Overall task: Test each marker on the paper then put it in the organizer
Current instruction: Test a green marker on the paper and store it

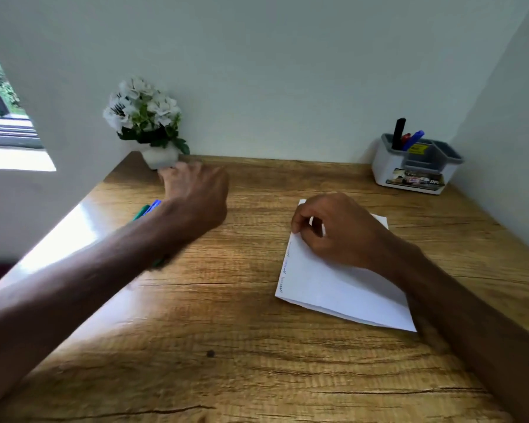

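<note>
A folded white paper (333, 288) lies on the wooden table right of centre, with faint scribbles along its left edge. My right hand (333, 230) rests on its far end, thumb and forefinger curled at the left edge as if pinching it. My left hand (196, 193) is blurred above the table's far left, fingers loosely curled, with nothing seen in it. A green marker (141, 211) and a blue marker (154, 205) lie under my left wrist, mostly hidden. The white and grey organizer (416, 166) stands at the far right with a black, a red and a blue marker in it.
A white pot of white flowers (153, 129) stands at the far left corner, just beyond my left hand. Walls close the table at the back and right. A window (0, 111) is at the left. Bare wood (226, 346) spreads across the near side.
</note>
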{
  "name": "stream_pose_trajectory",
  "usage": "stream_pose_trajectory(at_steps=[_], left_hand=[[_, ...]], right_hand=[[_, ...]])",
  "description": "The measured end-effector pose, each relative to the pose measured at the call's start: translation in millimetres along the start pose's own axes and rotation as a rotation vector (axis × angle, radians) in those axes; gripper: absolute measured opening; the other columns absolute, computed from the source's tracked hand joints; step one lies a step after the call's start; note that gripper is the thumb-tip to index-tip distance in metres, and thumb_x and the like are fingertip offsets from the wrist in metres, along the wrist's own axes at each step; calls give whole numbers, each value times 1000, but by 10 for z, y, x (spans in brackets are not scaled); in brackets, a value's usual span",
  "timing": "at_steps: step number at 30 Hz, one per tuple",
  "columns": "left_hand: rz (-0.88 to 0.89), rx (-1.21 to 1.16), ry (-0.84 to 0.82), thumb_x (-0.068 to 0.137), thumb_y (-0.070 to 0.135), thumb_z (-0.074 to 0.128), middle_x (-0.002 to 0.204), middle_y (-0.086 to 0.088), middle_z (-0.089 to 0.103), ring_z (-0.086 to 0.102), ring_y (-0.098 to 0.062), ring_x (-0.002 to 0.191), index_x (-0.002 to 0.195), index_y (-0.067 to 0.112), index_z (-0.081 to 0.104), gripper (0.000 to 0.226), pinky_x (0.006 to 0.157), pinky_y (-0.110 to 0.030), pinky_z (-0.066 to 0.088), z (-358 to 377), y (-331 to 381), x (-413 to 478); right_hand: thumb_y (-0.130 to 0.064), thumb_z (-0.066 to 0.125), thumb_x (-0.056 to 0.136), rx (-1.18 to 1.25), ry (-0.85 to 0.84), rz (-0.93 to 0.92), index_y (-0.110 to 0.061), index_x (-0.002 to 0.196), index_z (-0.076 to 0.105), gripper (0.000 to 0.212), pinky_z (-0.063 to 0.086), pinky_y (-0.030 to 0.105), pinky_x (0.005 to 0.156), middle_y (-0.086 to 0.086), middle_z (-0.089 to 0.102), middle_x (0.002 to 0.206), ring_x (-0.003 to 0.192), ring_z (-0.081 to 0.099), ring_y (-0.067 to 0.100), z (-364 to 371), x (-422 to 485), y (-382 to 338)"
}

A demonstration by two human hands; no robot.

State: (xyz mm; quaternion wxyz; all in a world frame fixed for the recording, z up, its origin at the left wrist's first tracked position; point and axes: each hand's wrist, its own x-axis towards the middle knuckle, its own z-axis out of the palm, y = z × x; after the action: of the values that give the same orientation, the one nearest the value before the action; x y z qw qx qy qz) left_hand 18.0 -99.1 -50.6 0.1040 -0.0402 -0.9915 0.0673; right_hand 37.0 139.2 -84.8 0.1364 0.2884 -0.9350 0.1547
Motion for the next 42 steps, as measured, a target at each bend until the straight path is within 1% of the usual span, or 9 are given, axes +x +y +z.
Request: stream_pose_trajectory(at_steps=[3, 7, 13, 18, 22, 28, 33, 36, 42], left_hand=[[-7, 15, -39, 97, 22, 61, 93, -8, 58, 59, -28, 91, 104, 13, 64, 11, 85, -46, 45, 23, 17, -46], [32, 20, 13, 98, 19, 59, 93, -9, 60, 62, -30, 96, 106, 9, 66, 14, 77, -44, 40, 77, 99, -85], [103, -101, 152, 94, 26, 64, 109, -13, 67, 52, -34, 121, 91, 13, 61, 14, 97, -49, 42, 83, 155, -88], [48, -518, 154, 87, 37, 62, 70, -11, 68, 67, -32, 70, 72, 7, 68, 34, 65, -40, 59, -48, 63, 46], [16, -859, 27, 92, 38, 70, 61, -14, 58, 46, -16, 50, 78, 2, 74, 39, 51, -24, 37, -125, 59, 104], [-37, -1391, -237, 98, 27, 68, 97, -11, 78, 63, -10, 75, 104, 8, 78, 23, 75, -27, 53, -84, 170, 76], [-43, -1688, -341, 95, 21, 70, 107, -12, 78, 73, -15, 83, 112, 3, 73, 25, 69, -19, 58, 3, 230, 25], [-23, -1817, -352, 93, 15, 71, 106, -18, 77, 78, -23, 90, 113, -2, 69, 27, 74, -21, 61, 43, 315, -55], [18, -1872, -245, 89, 15, 74, 101, -16, 78, 78, -25, 92, 110, 0, 67, 28, 79, -22, 61, 167, 438, -119]], right_hand=[[-10, 63, 85, -2, 3, 0, -26, 92, 78, 23, 41, 7, 70, -18, 74, 91, 70, 52, -19, 12, -4, 15], [-9, 63, 86, -6, -3, 1, -25, 95, 79, 24, 39, 7, 70, -17, 74, 94, 70, 51, -20, 18, -7, 12], [-10, 63, 85, 4, -12, 2, -26, 94, 78, 24, 52, 21, 73, -17, 74, 93, 70, 53, -16, 0, -11, 17], [-13, 61, 85, 5, -9, 38, -28, 94, 77, 24, 51, 22, 74, -18, 73, 94, 70, 52, -15, -4, -13, -1], [-14, 61, 86, 0, -15, 69, -30, 94, 76, 24, 43, 16, 70, -20, 71, 94, 70, 51, -15, -1, -11, -11], [-11, 63, 87, 96, 32, 74, -27, 92, 78, 22, 51, 20, 68, -17, 74, 92, 71, 64, 0, -19, -13, 4], [-2, 58, 96, 428, 152, 180, -14, 93, 78, 24, 47, 11, 53, -7, 75, 78, 59, 68, 4, -68, 4, -55], [-10, 53, 104, 644, 163, 247, -8, 96, 75, 24, 54, 29, 49, 4, 76, 76, 57, 71, 18, -124, -7, -74], [-30, 50, 107, 725, 80, 223, -4, 94, 74, 38, 52, 36, 48, 12, 73, 74, 58, 67, 24, -184, -33, -22]])
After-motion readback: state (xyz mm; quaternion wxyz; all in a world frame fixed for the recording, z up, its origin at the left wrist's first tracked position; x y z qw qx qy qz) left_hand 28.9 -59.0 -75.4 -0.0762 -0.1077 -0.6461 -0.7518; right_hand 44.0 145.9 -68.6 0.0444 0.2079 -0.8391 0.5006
